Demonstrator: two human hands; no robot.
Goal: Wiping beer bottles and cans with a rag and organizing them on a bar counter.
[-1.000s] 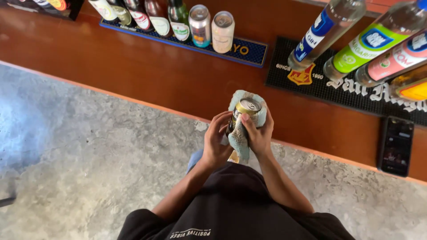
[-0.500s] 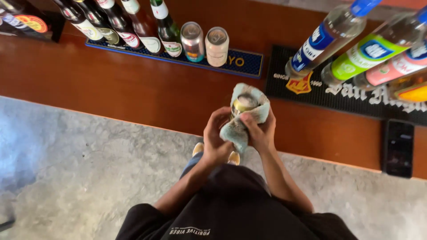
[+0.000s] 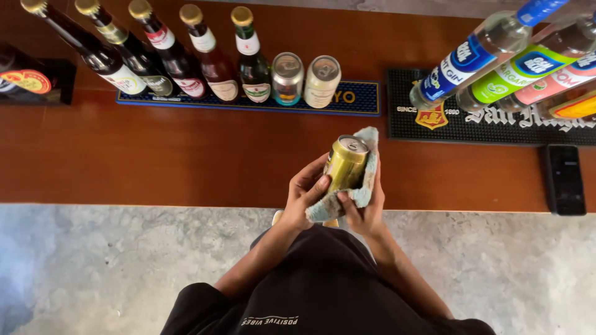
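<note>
Only the head view here, looking straight down at the person standing at a reddish-brown wooden bar surface. Both hands are wrapped around a gold metal drink can that's bundled in a pale blue-green cloth, held up in front of the body, just over the near edge of the surface and not resting on it. The left hand has its fingers curled on the can's side and the cloth's lower edge. The right hand cups the cloth from underneath and behind, thumb pressed into the fabric. So both are closed snug, neither one spread.

Further back on the surface there's a long blue bar mat with a row of dark glass bottles with gold caps and two upright cans next to them. On the right is a black rubber bar mat with clear bottles leaning over it, and a black phone lying flat just beside it. Grey concrete floor below.
</note>
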